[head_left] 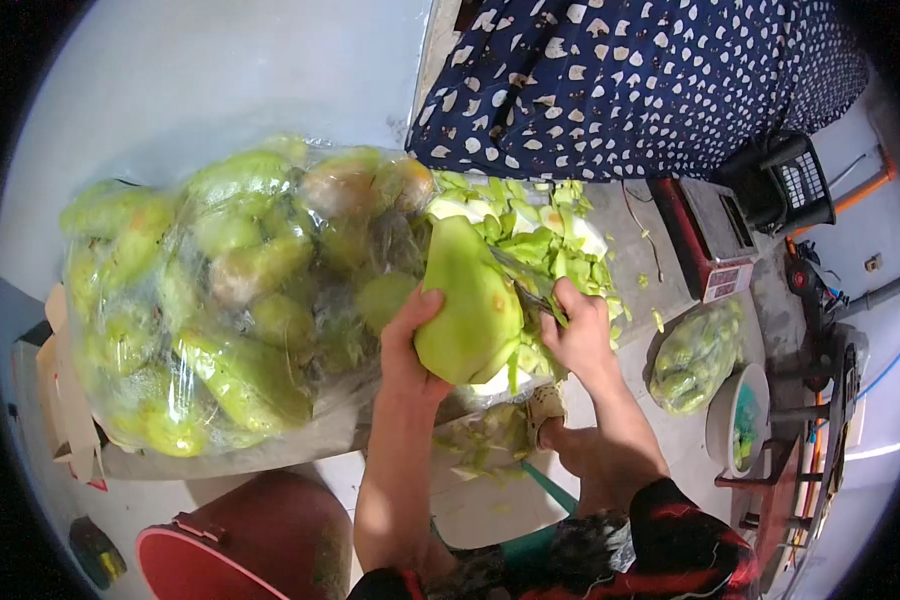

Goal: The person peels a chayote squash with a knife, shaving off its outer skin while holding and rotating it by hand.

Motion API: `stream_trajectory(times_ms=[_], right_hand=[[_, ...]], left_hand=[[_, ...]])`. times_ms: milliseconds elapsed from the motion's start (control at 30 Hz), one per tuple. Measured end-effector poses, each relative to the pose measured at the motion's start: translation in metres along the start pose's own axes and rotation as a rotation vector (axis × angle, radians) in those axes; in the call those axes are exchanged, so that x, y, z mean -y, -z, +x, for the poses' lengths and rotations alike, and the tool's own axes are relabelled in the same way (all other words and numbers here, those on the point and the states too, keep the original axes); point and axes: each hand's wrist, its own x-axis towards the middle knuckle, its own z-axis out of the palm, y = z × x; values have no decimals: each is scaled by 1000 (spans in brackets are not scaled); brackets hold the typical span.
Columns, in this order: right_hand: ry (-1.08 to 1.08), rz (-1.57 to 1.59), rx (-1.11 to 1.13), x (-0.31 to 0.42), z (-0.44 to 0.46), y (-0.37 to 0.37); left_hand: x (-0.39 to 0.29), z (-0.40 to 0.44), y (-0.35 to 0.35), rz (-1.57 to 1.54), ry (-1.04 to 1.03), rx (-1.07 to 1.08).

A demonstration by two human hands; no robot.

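My left hand point(408, 352) is wrapped round the lower left side of a large green papaya point(467, 315), its skin pale and smooth. My right hand point(582, 332) grips a dark peeler point(530, 288), its blade end against the papaya's right side. A strip of peel hangs by the tool. Beneath and behind the fruit lies a heap of green peelings point(560, 235). Left of my left hand, a big clear plastic bag point(240, 300) bulges with green papayas, a few with orange patches.
A red scale point(705, 235) and black basket point(785, 185) stand at the right. Below them are a bag of green pieces point(698, 355) and a white basin point(722, 425). A red bucket point(245, 545) stands on the floor. Dark patterned cloth point(620, 90) hangs at the top.
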Motion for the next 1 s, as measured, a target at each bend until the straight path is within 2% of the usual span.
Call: stream_trajectory(times_ms=[100,167,333,400,467,533,600,667,733,767,867,900,1000], right_hand=[[67,14,-85,-3,1,5],[196,-23,-145,-7,0,7],[349,-9,-240,-4,3,15],[391,-1,-254,0,4,18],[529,108,-282,6,4,17],[546,105,-284,12,3,16],[595,140,-308,19,3,17],[575,105,-266,18,0,18],[217,105,-247,16,3,9],[90,39,-176,6,6,6],[12,77,-184,-4,8,4],[58,104,-258,-2,9,0],[-23,204,-198,4,11,11]], left_hand=[[-5,-2,2,-17,15,37],[-10,-4,4,-27,24,53],[-17,-8,-8,-96,26,211],[-17,-9,-9,-81,6,183],[-18,-8,-5,-67,-9,150],[-18,-3,3,-56,47,197],[-14,-7,-4,-41,69,155],[-6,-7,-11,-27,90,117],[1,-6,-14,-6,152,111],[2,-7,-14,18,160,35],[5,-3,-6,41,159,91],[5,-3,-4,41,158,89],[9,-2,3,-28,160,18]])
